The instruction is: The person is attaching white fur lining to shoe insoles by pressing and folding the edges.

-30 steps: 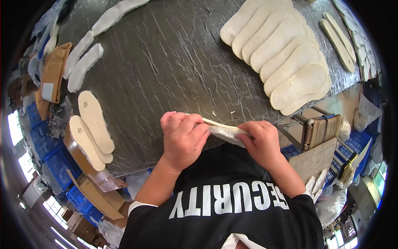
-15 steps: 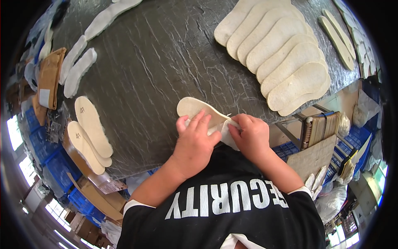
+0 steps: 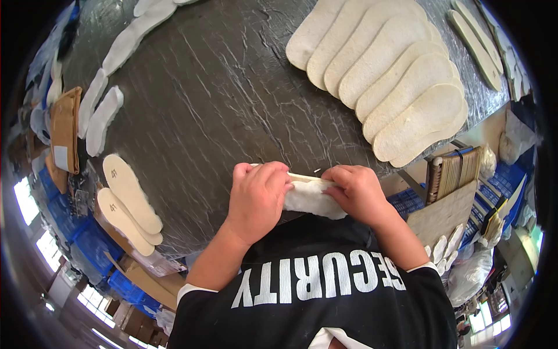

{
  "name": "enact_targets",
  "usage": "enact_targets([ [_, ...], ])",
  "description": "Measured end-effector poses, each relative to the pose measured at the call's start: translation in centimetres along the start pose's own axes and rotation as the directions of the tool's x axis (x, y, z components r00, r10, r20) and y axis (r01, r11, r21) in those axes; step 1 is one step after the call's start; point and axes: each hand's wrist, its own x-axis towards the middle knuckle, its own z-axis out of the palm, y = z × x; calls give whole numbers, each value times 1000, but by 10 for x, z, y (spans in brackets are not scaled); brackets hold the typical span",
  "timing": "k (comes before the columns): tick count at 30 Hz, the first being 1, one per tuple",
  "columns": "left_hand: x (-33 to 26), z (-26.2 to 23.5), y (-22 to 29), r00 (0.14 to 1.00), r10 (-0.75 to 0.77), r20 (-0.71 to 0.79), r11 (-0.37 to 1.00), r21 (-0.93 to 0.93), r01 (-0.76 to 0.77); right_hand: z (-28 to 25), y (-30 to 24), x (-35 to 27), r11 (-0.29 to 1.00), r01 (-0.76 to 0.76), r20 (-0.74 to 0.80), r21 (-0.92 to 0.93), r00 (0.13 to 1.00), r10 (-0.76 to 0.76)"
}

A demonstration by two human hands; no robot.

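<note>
"While your hands meet at the near edge of the table (image 3: 192, 110), what do they have?"

"One insole (image 3: 314, 199), fluffy white side toward you. Your left grip (image 3: 260, 198) pinches its left end and your right grip (image 3: 360, 191) pinches the other, so both are closed on it."

"Which containers are around you?"

"Blue crates (image 3: 93, 244) stand past the table's left side; I can't tell what they hold. A clear plastic bag (image 3: 472, 280) sits at your lower right, contents unclear too."

"And the counts?"

"You have eight cream insoles (image 3: 383, 64) overlapping in a fan to your right, two narrower insoles (image 3: 474, 43) beyond them, and two marked insoles (image 3: 131, 192) at your left."
</note>
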Motion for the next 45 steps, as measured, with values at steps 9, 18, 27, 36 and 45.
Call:
enact_targets([
  [9, -2, 4, 0, 998, 56, 38, 997, 44, -58, -13, -15, 10, 997, 68, 84, 19, 994, -70],
  [18, -7, 8, -2, 961, 275, -17, 957, 101, -272, -12, -15, 29, 979, -169, 262, 118, 956, 134],
  [27, -1, -19, -2, 958, 112, 263, 989, 68, -134, -2, -16, 45, 983, -177, 183, -47, 966, 182],
  [36, 5, -10, 49, 581, 768, 271, 637, -423, -644, 18, -19, 61, 964, -121, 96, -238, 984, 147],
  [45, 24, -71, 24, 922, 150, 357, 985, 31, -172, 3, -5, 33, 907, -193, 384, 373, 922, 38],
])
